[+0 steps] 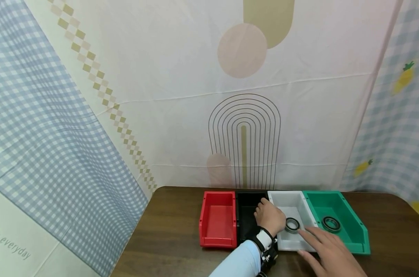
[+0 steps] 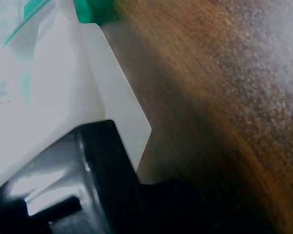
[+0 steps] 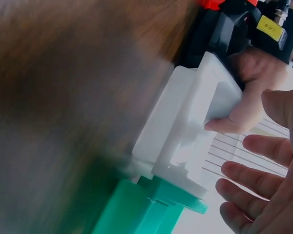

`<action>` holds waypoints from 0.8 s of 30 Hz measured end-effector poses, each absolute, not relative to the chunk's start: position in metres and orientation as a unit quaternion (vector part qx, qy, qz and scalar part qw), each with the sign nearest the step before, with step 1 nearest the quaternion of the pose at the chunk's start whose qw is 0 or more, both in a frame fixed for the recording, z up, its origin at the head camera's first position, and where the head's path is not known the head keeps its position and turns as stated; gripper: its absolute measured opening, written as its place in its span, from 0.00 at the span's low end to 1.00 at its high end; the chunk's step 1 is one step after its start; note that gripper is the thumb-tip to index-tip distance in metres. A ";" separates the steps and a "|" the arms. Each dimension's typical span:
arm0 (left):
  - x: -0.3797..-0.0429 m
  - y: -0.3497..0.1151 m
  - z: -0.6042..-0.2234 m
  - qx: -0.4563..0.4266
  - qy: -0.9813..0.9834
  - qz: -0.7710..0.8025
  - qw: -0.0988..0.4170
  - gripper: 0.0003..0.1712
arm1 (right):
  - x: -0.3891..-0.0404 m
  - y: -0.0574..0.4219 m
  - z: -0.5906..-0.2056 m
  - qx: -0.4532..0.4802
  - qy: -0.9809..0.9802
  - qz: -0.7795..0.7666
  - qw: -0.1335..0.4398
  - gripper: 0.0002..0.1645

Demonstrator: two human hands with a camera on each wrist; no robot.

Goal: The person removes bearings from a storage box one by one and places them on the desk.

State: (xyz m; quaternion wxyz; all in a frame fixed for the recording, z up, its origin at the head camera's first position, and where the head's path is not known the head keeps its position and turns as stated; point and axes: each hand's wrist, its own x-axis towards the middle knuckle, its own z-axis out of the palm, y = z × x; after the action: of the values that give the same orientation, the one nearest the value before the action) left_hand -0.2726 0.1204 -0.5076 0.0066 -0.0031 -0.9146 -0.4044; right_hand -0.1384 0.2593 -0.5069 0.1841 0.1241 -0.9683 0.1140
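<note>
Two dark bearing rings are in view. One bearing [image 1: 292,225] is in the white bin [image 1: 308,211], the other bearing [image 1: 331,224] in the green bin [image 1: 354,227]. My left hand [image 1: 270,218] is over the border of the black bin [image 1: 245,215] and the white one, close beside the first bearing. Its fingers are loosely bent, and nothing shows in them; the right wrist view shows its thumb [image 3: 222,126] pointing into the white bin. My right hand [image 1: 330,250], fingers spread, hovers at the front of the white and green bins, fingertips near the first bearing.
A red bin [image 1: 218,227] stands at the left end of the bin row. The bins sit side by side on a brown wooden table [image 1: 171,231]. Behind it hangs a patterned curtain [image 1: 182,134], with checked cloth [image 1: 57,127] on the left.
</note>
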 end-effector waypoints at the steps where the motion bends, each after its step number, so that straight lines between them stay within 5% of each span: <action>1: -0.273 0.121 -0.508 -0.002 -0.914 -0.406 0.006 0.25 | -0.140 0.260 -0.507 0.125 -0.969 0.112 0.180 0.29; 24: -0.272 0.122 -0.510 0.000 -0.914 -0.407 0.004 0.24 | -0.193 0.249 -0.510 0.152 -0.975 0.081 0.141 0.26</action>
State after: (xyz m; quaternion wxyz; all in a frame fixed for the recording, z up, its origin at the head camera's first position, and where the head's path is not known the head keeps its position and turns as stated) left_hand -0.2724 0.1216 -0.5105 0.0035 0.0003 -0.9136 -0.4066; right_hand -0.1928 0.2489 -0.5097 0.1407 0.1518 -0.9750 0.0809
